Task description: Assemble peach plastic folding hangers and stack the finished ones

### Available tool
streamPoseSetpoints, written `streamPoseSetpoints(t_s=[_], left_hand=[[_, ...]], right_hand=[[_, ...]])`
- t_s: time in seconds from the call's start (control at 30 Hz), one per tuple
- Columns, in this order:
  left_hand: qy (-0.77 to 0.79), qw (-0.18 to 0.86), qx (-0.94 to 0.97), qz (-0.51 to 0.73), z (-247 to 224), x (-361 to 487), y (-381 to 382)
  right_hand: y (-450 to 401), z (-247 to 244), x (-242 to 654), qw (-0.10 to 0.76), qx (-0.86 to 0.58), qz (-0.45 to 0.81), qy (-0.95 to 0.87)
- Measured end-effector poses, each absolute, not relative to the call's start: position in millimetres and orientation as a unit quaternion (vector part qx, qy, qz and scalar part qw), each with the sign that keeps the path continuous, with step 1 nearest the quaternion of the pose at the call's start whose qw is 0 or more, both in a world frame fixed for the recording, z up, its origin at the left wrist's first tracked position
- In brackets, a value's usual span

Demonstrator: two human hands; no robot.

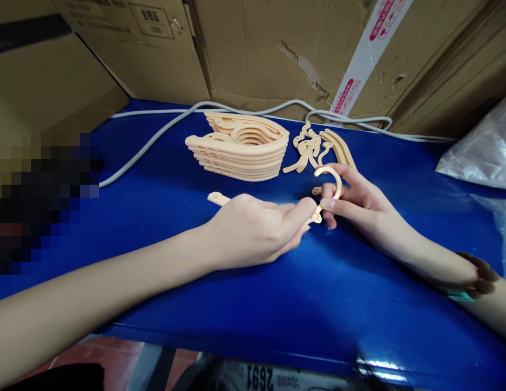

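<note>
My left hand is closed around a cream plastic hanger arm. One flat end with a hole shows past the wrist side; most of the piece is hidden in the palm. Between the thumb and fingers of my right hand is a cream hanger hook, its curve pointing up. The hook's lower end meets the part at my left thumb; whether they are joined I cannot tell. A small cream end shows beside my right fingers. Behind my hands sits a neat stack of cream folded hangers.
Loose cream hooks and curved hanger arms lie right of the stack on the blue table. A white cable runs along the back, before cardboard boxes. A clear plastic bag is at the right.
</note>
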State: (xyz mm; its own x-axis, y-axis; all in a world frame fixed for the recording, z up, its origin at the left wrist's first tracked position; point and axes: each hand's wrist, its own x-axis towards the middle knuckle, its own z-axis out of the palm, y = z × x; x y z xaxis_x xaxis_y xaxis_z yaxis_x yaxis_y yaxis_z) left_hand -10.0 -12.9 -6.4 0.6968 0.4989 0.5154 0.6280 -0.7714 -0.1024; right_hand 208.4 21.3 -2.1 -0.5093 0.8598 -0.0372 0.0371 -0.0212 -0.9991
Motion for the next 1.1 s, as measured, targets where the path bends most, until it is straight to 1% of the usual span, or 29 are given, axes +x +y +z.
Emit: streamPoseSetpoints(t_s=[0.47, 0.67, 0.8, 0.97, 1.1], left_hand=[[-0.319, 0.130, -0.913, -0.217, -2.0, -10.1, -13.8], [-0.323, 0.104, -0.923, -0.183, -4.5, -9.7, -13.5], [-0.359, 0.085, -0.912, -0.180, -3.9, -8.8, -14.5], [-0.388, 0.044, -0.907, -0.156, -2.9, -8.2, -14.0], [-0.391, 0.038, -0.905, -0.166, -1.9, -9.6, -10.8]], right_hand=[[20.9, -1.0, 207.6, 0.320, -0.376, 0.603, -0.627], [20.3, -0.5, 206.7, 0.315, -0.368, 0.595, -0.641], [19.9, -0.9, 206.4, 0.323, -0.368, 0.586, -0.646], [14.8, 1.1, 205.7, 0.338, -0.374, 0.543, -0.672], [8.6, 3.3, 205.6, 0.346, -0.390, 0.499, -0.692]])
